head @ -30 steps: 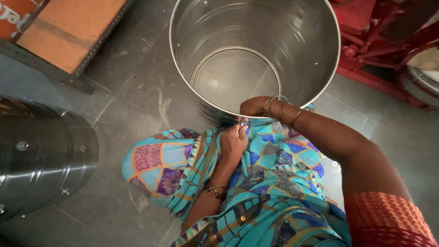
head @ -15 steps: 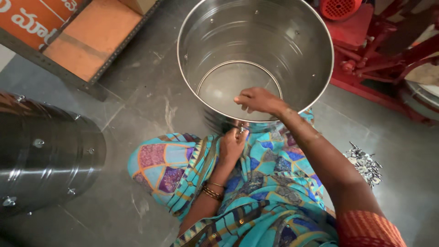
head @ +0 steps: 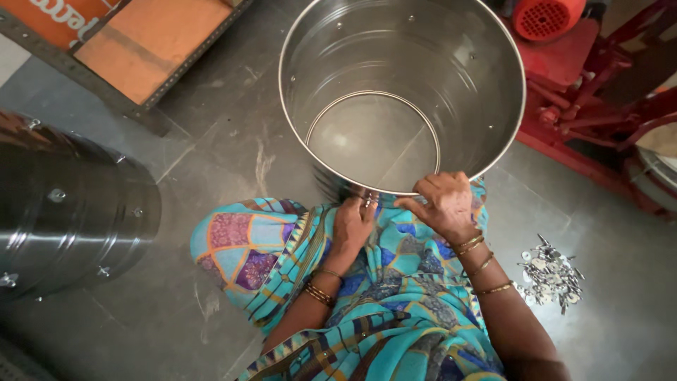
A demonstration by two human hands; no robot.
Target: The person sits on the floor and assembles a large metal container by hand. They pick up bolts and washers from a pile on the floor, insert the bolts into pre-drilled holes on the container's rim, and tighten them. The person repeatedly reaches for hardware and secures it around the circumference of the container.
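Orange lettered sign (head: pixel 49 17), top left

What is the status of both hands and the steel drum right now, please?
Right hand grips steel drum at its near rim. Left hand against the drum's outside, below the rim. Pile of small metal parts on floor, clear.

Right hand (head: pixel 443 206) grips steel drum (head: pixel 451 63) rim.

Silver steel drum (head: pixel 458 63), turquoise patchwork-print garment (head: pixel 395 296)
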